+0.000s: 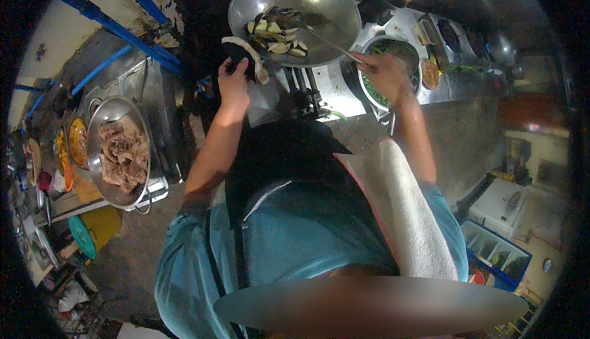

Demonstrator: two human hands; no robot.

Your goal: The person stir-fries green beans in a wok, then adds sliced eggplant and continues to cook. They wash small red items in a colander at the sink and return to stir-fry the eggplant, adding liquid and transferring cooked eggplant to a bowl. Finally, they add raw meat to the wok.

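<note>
A large metal wok [329, 21] stands before me with cut eggplant pieces [276, 39] and darker pieces in its left part. My right hand [385, 74] grips the handle of a long metal utensil [334, 45], whose far end reaches into the wok among the food. Just off the wok's lower left side, my left hand [234, 78] has its fingers and thumb closed around a dark thing with a thick, pale curved edge [252, 53]; what it is cannot be told. Beneath my right hand is a round container [368, 97] holding chopped greens, partly hidden by the hand and wrist.
At left, a two-handled metal pan [148, 173] holds cooked meat, beside orange-yellow dishes [78, 131]. Burner parts [311, 95] show below the wok. A metal counter [456, 85] at right carries trays and a small food dish [430, 74]. A white towel [412, 210] hangs over my shoulder.
</note>
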